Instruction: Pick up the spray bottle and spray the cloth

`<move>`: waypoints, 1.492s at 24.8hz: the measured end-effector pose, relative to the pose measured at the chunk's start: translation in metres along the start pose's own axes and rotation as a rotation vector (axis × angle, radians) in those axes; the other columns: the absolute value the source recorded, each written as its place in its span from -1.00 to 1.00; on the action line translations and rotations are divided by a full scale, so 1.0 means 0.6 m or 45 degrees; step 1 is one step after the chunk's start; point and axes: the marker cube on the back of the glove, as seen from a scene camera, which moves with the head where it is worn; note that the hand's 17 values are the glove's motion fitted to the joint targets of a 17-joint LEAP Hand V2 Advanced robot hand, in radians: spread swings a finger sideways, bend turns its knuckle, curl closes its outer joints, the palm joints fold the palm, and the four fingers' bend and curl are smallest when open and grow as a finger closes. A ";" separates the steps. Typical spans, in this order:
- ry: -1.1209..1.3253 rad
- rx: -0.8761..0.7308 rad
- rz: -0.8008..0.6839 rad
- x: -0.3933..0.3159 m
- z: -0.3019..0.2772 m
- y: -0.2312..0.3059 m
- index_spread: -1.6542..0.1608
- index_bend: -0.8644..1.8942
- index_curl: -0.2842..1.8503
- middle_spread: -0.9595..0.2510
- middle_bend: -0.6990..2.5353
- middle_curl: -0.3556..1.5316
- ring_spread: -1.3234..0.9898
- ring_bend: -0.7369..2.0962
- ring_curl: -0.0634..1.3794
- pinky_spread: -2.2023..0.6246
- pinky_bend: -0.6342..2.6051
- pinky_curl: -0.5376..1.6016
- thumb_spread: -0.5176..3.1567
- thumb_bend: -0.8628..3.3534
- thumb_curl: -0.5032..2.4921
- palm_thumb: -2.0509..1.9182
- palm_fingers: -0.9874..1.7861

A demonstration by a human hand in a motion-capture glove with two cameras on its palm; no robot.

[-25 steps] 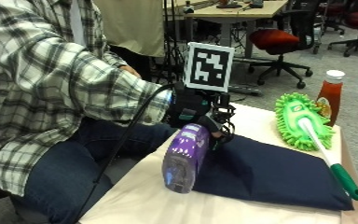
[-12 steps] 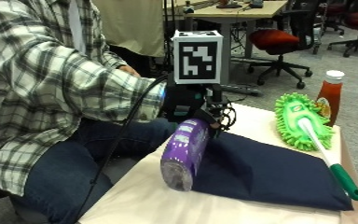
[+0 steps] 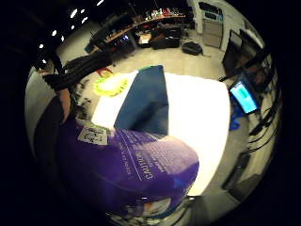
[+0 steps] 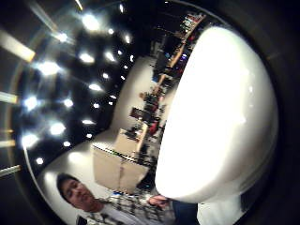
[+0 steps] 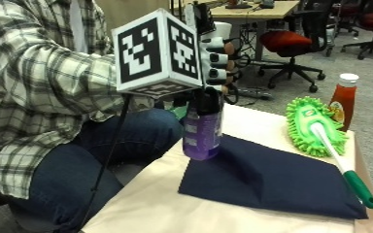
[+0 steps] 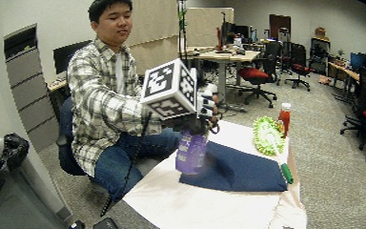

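Gloved right hand has fingers curled round the top of the purple spray bottle, holding it upright, long axis vertical, base clear of the table above the left near edge of the dark blue cloth. Cloth lies below and to the right of the grip; nozzle direction hidden, so likely needs aiming down-right. Green duster mop and ketchup bottle sit far right.
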 end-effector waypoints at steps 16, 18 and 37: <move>-0.573 -0.009 -0.133 -0.089 0.163 -0.019 0.50 -0.22 -0.15 0.31 -0.26 -0.06 -0.03 -0.12 -0.24 0.51 -0.46 -0.11 -0.70 -0.60 -0.14 0.59 0.59; -0.606 -0.019 -0.127 -0.084 0.205 -0.038 0.50 -0.22 -0.15 0.31 -0.26 -0.06 -0.03 -0.12 -0.24 0.51 -0.47 -0.11 -0.69 -0.60 -0.13 0.59 0.59; -0.499 -0.185 -0.109 0.013 0.427 -0.105 0.51 -0.24 -0.16 0.33 -0.28 -0.06 0.00 -0.15 -0.24 0.51 -0.48 -0.11 -0.66 -0.61 -0.13 0.60 0.57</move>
